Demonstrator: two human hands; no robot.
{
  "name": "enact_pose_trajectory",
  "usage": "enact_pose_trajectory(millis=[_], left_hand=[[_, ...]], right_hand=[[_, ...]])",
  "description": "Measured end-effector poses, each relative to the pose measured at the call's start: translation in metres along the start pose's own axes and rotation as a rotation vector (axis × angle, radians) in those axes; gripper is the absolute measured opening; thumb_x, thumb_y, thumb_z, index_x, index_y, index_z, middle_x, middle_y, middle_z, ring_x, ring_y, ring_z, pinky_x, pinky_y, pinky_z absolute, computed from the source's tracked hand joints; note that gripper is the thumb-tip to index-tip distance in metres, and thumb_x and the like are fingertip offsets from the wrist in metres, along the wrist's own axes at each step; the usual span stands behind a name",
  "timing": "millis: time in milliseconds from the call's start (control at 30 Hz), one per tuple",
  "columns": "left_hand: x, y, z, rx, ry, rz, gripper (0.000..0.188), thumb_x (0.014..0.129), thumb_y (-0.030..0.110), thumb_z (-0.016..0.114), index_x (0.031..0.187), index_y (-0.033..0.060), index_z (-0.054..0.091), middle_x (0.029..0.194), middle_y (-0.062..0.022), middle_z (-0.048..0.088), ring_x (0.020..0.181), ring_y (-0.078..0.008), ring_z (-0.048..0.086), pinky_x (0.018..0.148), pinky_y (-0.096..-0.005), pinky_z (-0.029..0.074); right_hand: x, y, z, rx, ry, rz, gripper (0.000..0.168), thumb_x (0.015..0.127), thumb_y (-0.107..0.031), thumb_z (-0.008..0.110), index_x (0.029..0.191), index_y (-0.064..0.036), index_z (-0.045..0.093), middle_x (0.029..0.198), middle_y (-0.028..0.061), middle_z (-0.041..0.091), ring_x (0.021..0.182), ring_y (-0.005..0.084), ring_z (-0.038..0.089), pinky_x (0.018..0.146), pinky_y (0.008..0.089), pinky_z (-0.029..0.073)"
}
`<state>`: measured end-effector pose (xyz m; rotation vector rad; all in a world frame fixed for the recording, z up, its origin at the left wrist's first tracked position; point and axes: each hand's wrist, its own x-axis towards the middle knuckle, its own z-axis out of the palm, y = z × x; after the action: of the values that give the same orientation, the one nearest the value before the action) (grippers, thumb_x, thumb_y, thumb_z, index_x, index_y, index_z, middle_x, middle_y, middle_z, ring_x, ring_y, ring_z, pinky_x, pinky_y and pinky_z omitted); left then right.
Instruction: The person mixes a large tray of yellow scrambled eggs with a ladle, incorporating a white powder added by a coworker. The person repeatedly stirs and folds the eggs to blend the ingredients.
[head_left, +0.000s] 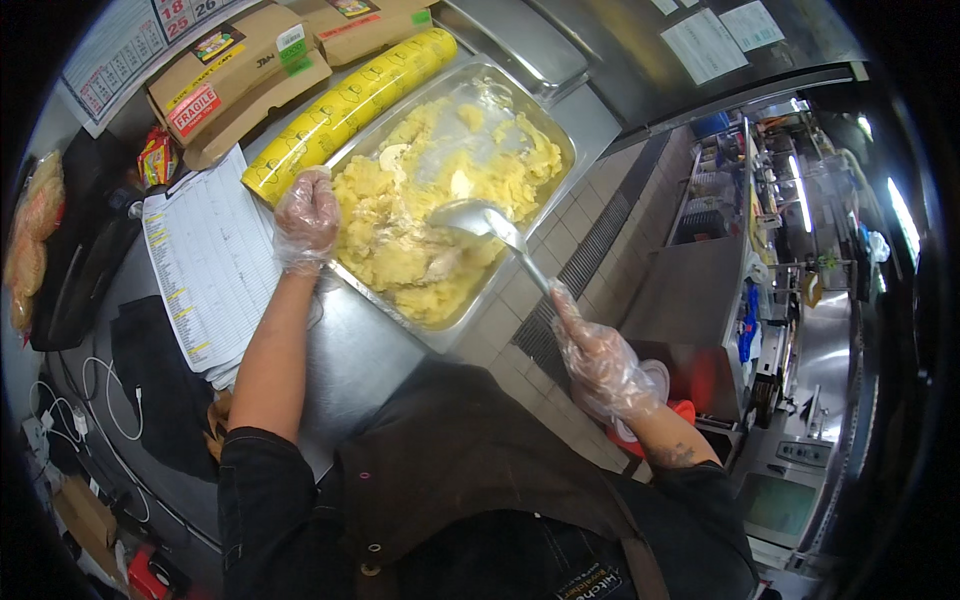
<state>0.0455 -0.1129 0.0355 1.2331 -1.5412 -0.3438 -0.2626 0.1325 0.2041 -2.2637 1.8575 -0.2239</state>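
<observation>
Yellow mash (420, 277), like mashed potato with pale creamy streaks, lies in a rectangular stainless steel pan (444, 339). My left hand (309, 217), in a clear plastic glove, is closed on the pan's left rim. A metal ladle or large spoon (536, 271) is in my right hand (600, 364), also gloved. Its bowl rests in the mash near the middle of the pan, angled down from the handle. Mash is heaped thicker toward me, and bare metal shows through smears at the far side.
Behind the pan's left side lies a yellow printed roll (352, 112), with cardboard boxes (240, 90) beyond. Papers (210, 262) lie left of my left arm, near a black cloth (154, 375) and white cables (112, 382). To the right, the tiled floor (495, 330) has a drain grate (592, 247).
</observation>
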Motion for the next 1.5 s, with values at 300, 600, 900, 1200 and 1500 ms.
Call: enact_pose_trajectory(millis=[300, 600, 900, 1200, 1500], left_hand=[[-0.003, -0.006, 0.002, 0.008, 0.007, 0.048, 0.012, 0.089, 0.008, 0.056, 0.095, 0.0026, 0.065, 0.084, -0.0191, 0.068, 0.077, -0.0379, 0.067, 0.072, -0.0432, 0.053], [0.0, 0.001, -0.001, 0.035, -0.018, 0.036, 0.012, 0.091, 0.009, 0.056, 0.094, 0.0031, 0.066, 0.083, -0.0201, 0.067, 0.076, -0.0387, 0.066, 0.07, -0.0434, 0.053], [-0.003, -0.006, 0.005, 0.041, -0.046, 0.021, 0.012, 0.088, 0.008, 0.058, 0.095, 0.0031, 0.067, 0.081, -0.0201, 0.067, 0.075, -0.0381, 0.066, 0.07, -0.0432, 0.053], [0.029, -0.016, 0.003, 0.347, -0.007, 0.292, 0.022, 0.086, 0.015, 0.056, 0.103, 0.0088, 0.068, 0.091, -0.0145, 0.067, 0.084, -0.0327, 0.065, 0.077, -0.0429, 0.054], [0.019, -0.028, 0.029, 0.637, -0.248, 0.325, 0.035, 0.082, 0.014, 0.059, 0.115, 0.0075, 0.067, 0.093, -0.0157, 0.068, 0.085, -0.0337, 0.064, 0.075, -0.0451, 0.053]], right_hand=[[0.026, -0.003, 0.023, 0.058, -0.019, 0.141, 0.057, 0.091, -0.003, 0.062, 0.146, -0.012, 0.046, 0.075, 0.0236, 0.063, 0.057, 0.0354, 0.062, 0.055, 0.0419, 0.048], [0.025, 0.002, 0.026, 0.123, 0.036, 0.173, 0.055, 0.093, -0.007, 0.06, 0.145, -0.015, 0.046, 0.069, 0.0221, 0.059, 0.057, 0.0369, 0.062, 0.056, 0.0437, 0.048], [0.01, -0.023, 0.005, 0.164, 0.004, 0.272, 0.055, 0.094, -0.005, 0.059, 0.147, -0.012, 0.043, 0.07, 0.0237, 0.057, 0.057, 0.0379, 0.058, 0.059, 0.0375, 0.049], [-0.009, -0.046, -0.026, 0.138, -0.214, 0.37, 0.056, 0.095, -0.004, 0.058, 0.148, -0.013, 0.042, 0.075, 0.0262, 0.062, 0.064, 0.0407, 0.061, 0.063, 0.0389, 0.051], [0.014, -0.017, 0.043, 0.044, -0.235, 0.456, 0.055, 0.097, -0.017, 0.052, 0.149, -0.027, 0.038, 0.089, 0.0219, 0.068, 0.079, 0.0406, 0.068, 0.07, 0.0499, 0.053]])
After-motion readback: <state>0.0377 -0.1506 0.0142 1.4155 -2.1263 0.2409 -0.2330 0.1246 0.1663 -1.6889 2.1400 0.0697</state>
